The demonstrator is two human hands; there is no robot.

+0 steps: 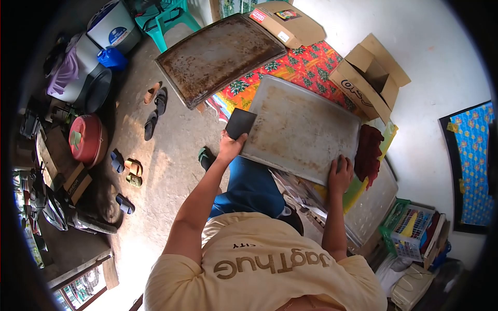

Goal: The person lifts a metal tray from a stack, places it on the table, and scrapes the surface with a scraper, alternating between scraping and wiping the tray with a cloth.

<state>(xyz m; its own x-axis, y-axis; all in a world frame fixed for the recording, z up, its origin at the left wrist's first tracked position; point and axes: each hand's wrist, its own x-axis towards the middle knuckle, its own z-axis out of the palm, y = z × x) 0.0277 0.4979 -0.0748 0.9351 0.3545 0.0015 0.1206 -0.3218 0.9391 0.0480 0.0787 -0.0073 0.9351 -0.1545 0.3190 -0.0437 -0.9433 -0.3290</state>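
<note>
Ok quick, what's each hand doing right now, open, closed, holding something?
Left hand: closed, holding a dark square sheet.
Right hand: at the gray tray, near its corner; whether its grip is closed can't be told.

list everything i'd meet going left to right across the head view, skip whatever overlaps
red round tub → black sandals → green sandal → left hand holding black pad → right hand → dark red cloth → blue patterned panel
</note>
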